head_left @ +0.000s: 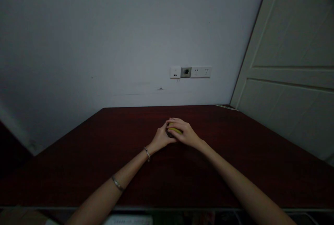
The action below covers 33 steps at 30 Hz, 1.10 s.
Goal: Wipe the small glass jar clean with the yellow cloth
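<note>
Both hands meet over the middle of the dark red table (pixel 146 176), around one small thing. That small yellow-green thing (pixel 175 130) shows between my fingers with a rounded edge; a dark area lies beside it, and its kind cannot be made out. My left hand (pixel 160 138) is closed about its left and near side, thumb and fingers curved. My right hand (pixel 186 133) lies over its top and right side, with the fingers bent across it. Much of the thing is hidden by the fingers. Two silvery bracelets circle the left arm, one at the wrist (pixel 147 153) and one higher up (pixel 118 183).
A pale wall (pixel 117 44) stands behind the table, with a row of sockets and switch plates (pixel 190 72). A light panelled door (pixel 292 61) is at the right. Below the table's front edge (pixel 167 208), a white object with print (pixel 127 219) and dim items show.
</note>
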Each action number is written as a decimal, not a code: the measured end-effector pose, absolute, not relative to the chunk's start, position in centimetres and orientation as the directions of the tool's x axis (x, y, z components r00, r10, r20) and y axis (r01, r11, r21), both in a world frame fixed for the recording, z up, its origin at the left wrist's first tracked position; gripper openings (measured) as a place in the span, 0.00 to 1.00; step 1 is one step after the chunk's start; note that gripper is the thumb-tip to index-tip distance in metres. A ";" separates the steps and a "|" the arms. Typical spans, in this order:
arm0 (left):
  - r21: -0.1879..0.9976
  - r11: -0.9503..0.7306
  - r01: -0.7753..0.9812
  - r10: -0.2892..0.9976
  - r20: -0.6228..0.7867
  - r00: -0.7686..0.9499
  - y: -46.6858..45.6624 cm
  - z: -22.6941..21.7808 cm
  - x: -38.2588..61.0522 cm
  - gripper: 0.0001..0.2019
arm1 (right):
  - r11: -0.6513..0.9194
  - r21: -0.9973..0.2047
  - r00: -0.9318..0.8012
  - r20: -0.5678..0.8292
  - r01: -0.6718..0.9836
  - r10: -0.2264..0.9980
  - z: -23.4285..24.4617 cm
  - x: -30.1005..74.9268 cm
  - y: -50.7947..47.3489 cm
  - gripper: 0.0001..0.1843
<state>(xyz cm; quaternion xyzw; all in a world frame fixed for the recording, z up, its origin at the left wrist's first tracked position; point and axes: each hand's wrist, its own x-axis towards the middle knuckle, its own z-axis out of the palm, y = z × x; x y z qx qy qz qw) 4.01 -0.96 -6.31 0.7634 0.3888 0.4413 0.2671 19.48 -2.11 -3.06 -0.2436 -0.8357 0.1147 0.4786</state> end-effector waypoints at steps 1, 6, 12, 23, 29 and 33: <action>0.749 -0.555 0.362 0.830 0.464 0.310 -1.0 -6.3 4.0 0.35 | 0.863 -0.401 -0.448 0.740 0.306 0.502 -3.0 19.5 -2.1 0.11; 0.717 -0.573 0.397 0.819 0.488 0.301 -1.3 -6.1 4.2 0.37 | 0.783 -0.533 -0.295 0.729 0.321 0.618 -3.2 19.3 -1.6 0.09; 0.698 -0.552 0.456 0.834 0.476 0.280 -1.3 -6.0 4.1 0.38 | 0.718 -0.572 -0.153 0.730 0.397 0.666 -3.5 18.8 -1.5 0.10; 0.709 -0.584 0.394 0.811 0.489 0.322 -1.7 -5.8 4.1 0.36 | 0.750 -0.552 -0.215 0.734 0.363 0.644 -3.4 18.8 -1.7 0.09; 0.701 -0.585 0.407 0.810 0.479 0.339 -2.2 -5.4 4.3 0.40 | 0.653 -0.698 -0.148 0.642 0.294 0.752 -3.4 19.3 -1.0 0.09; 0.710 -0.577 0.404 0.816 0.478 0.324 -1.6 -6.1 4.1 0.36 | 0.778 -0.534 -0.328 0.708 0.331 0.625 -2.8 19.3 -2.1 0.09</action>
